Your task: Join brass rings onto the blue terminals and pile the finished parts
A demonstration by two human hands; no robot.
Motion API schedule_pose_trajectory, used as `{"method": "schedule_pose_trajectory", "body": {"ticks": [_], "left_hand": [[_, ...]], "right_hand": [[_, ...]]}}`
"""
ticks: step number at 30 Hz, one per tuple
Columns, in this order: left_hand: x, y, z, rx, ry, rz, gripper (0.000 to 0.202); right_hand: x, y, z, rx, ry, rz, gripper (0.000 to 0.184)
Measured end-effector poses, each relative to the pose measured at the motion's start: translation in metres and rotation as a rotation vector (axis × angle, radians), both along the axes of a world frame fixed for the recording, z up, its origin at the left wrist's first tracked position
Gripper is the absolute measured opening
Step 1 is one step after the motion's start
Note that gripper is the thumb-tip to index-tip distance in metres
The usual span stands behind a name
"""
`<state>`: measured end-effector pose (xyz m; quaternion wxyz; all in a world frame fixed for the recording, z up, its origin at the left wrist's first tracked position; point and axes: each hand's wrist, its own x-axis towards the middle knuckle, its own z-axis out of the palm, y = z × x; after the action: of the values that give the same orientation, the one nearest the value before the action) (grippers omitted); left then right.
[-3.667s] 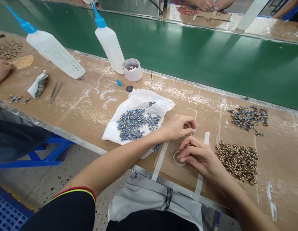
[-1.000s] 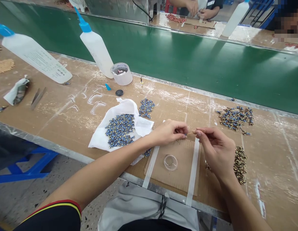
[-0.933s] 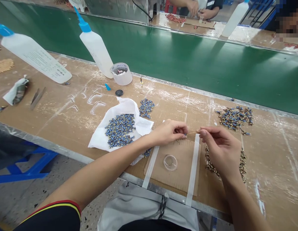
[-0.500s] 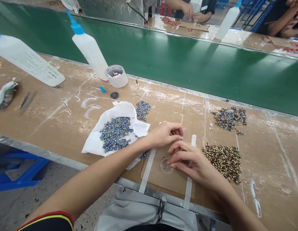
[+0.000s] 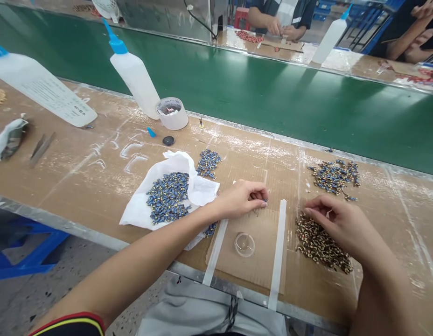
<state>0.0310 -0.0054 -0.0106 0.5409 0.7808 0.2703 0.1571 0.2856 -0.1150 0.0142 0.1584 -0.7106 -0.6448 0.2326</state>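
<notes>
The left hand (image 5: 250, 198) is mostly closed, thumb drawn against curled fingers, with a tiny blue piece (image 5: 265, 201) pinched at its fingertips, too small to make out in detail. The right hand (image 5: 337, 224) is bent, thumb and forefinger tips brought close together at the upper left edge of a pile of small brown and yellow curved pieces (image 5: 323, 247); whether anything is between those fingertips I cannot tell. That pile lies partly under the right hand and spreads toward the person

Below the left hand, nearer the body, a small round clear plastic cup (image 5: 244, 252) stands on a brown cardboard sheet (image 5: 254, 268) that has a white tape strip (image 5: 278, 254) along its right side. Beyond the right hand is a heap of small blue and brown pieces (image 5: 335, 176) on the brown, glossy surface (image 5: 387, 224)

Left of the left hand, a crumpled white sheet (image 5: 134, 210) bears a pile of small blue and yellow pieces (image 5: 167, 198); a smaller blue and yellow cluster (image 5: 208, 163) sits farther from the body, just beyond that sheet's edge
</notes>
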Motion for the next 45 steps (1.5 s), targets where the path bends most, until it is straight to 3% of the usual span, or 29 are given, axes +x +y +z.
{"method": "schedule_pose_trajectory", "body": {"ticks": [7,14,18,25,34,37,42,45], "left_hand": [[0.000,-0.001,0.000,0.012,-0.005,-0.001,0.004],[0.000,-0.002,-0.003,0.007,-0.012,0.000,0.004],[0.000,-0.001,-0.003,-0.009,-0.019,0.017,0.005],[0.000,-0.002,-0.001,-0.023,-0.029,0.038,0.004],[-0.001,-0.005,0.005,-0.091,-0.053,0.114,0.007],[-0.001,-0.005,0.006,-0.086,-0.052,0.141,0.008],[0.001,-0.007,0.005,-0.081,-0.062,0.149,0.011],[0.002,-0.008,0.004,-0.051,-0.045,0.163,0.011]], "right_hand": [[-0.006,-0.003,-0.016,-0.061,-0.116,0.032,0.012],[-0.026,0.003,-0.024,0.215,-0.301,-0.006,0.015],[-0.037,0.007,-0.029,0.286,-0.307,-0.043,0.021],[-0.031,0.012,-0.027,0.187,-0.172,-0.142,0.016],[-0.024,0.007,-0.025,0.147,-0.203,-0.159,0.020],[-0.021,0.008,-0.021,0.147,-0.057,-0.129,0.024],[-0.038,0.011,-0.015,0.191,0.512,-0.273,0.027],[-0.055,0.013,-0.017,0.185,0.689,-0.310,0.027]]}}
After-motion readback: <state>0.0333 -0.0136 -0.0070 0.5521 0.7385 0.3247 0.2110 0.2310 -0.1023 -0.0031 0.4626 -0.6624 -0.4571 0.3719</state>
